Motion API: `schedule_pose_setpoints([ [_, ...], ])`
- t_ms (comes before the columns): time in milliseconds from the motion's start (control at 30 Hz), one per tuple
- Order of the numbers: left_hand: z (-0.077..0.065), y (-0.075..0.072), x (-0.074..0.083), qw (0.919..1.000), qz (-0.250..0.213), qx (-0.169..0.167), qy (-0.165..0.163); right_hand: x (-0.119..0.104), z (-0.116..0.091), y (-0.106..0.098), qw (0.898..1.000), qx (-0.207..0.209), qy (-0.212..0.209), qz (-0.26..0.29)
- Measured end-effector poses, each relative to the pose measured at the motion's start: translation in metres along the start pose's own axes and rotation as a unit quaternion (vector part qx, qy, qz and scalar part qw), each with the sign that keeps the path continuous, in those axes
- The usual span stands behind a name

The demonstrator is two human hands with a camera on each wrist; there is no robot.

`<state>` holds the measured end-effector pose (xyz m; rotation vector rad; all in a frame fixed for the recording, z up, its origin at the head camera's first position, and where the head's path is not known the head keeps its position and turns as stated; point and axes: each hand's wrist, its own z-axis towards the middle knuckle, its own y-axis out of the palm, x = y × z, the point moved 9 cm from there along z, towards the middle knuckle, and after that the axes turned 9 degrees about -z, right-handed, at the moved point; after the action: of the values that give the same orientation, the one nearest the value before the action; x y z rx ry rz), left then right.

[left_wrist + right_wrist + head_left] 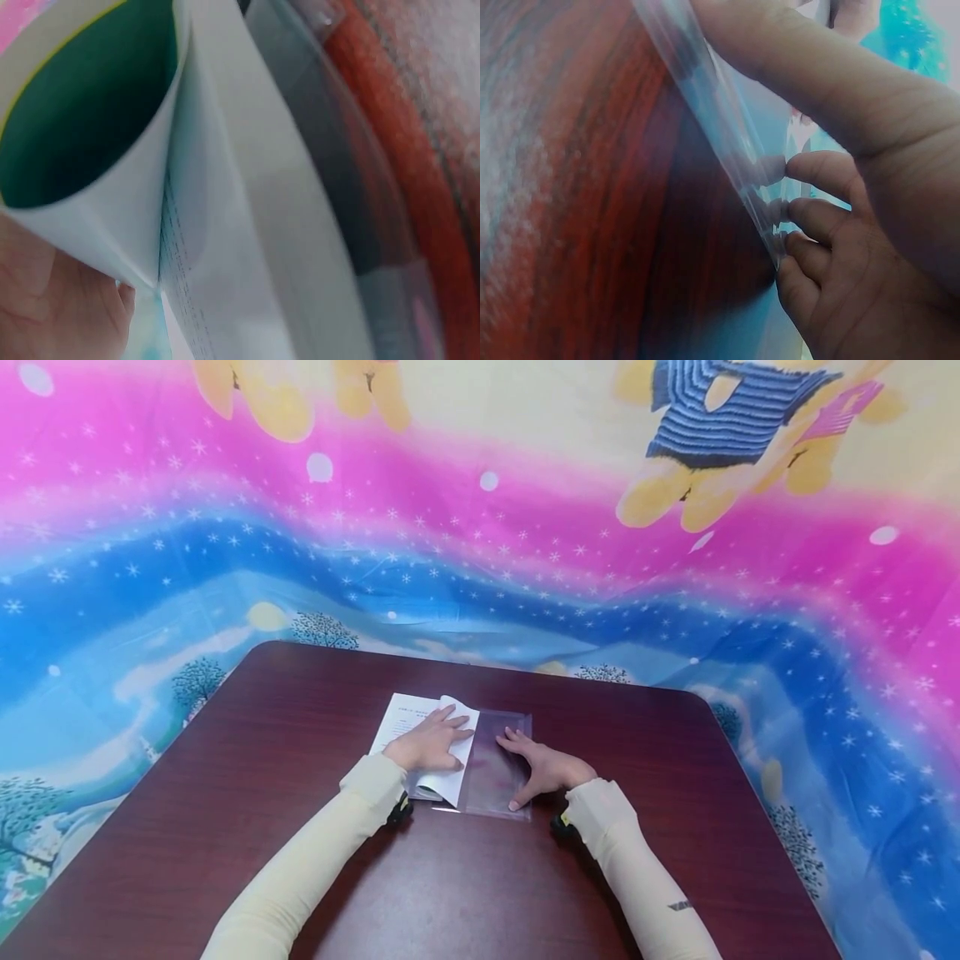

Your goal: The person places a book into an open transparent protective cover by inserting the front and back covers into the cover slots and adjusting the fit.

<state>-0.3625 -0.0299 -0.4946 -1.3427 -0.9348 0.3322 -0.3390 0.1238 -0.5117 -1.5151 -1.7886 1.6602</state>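
A booklet with printed white pages lies open near the middle of the table. My left hand rests spread on its lifted white cover. Seen from the left wrist, that cover curls into a loop with a dark green inside, beside the block of pages. Clear plastic book cover extends to the right of the booklet. On its right part lies my right hand, thumb apart from the fingers. In the right wrist view its fingertips touch the plastic, which shows their reflections.
The dark red-brown wooden table has a rounded far edge. Behind it hangs a pink and blue cloth with snowflakes and cartoon figures. Dark wrist devices sit under both cream sleeves.
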Motion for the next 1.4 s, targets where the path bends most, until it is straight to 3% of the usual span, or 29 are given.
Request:
schedule_pose_setpoints([
  [433,0.0007,0.0026,0.0006,0.9998,0.013,0.001,-0.016,-0.0010,-0.0003,-0.0005,1.000,0.002,0.000,-0.001],
  [1400,0.0066,0.0081,0.0083,0.9994,-0.020,0.027,-0.006,0.0027,0.0007,0.0007,1.000,0.003,0.005,-0.011],
])
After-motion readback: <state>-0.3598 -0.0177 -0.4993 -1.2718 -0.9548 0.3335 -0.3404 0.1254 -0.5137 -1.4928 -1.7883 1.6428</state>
